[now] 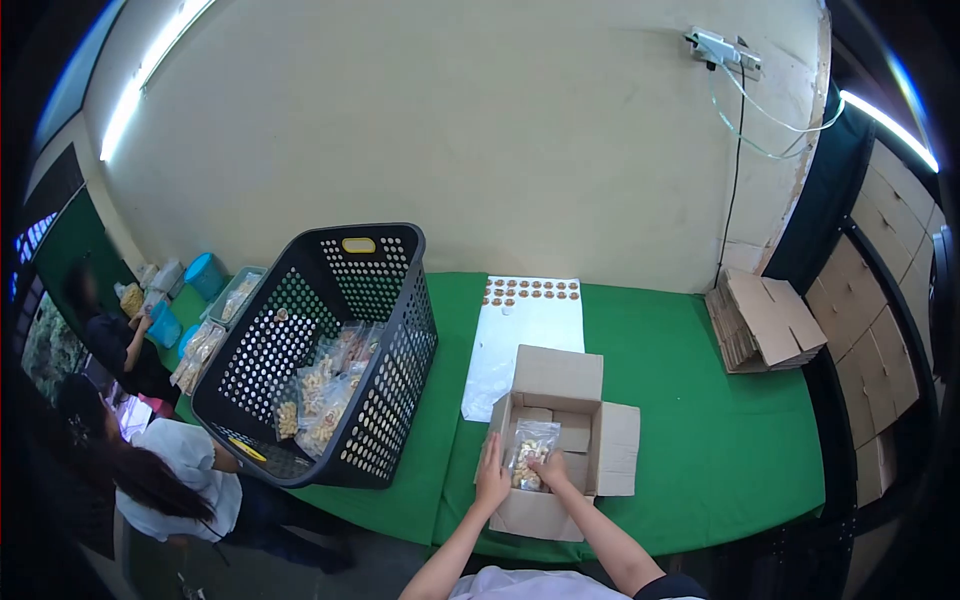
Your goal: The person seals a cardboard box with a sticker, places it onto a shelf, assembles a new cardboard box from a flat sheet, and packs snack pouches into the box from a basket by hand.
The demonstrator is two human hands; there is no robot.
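Right hand [547, 469] on clear bag [534, 456] inside box [617, 448]

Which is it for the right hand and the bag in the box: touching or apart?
Touching; the head view shows the right hand's fingers resting on the bag's front.

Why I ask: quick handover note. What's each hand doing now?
Left hand: open, fingers extended, at the carton's left side.
Right hand: on the bag inside; grip closure can't be told.

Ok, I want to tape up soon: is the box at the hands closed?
No, the cardboard box has flaps folded outward, and a clear bag of pale pieces shows in its opening.
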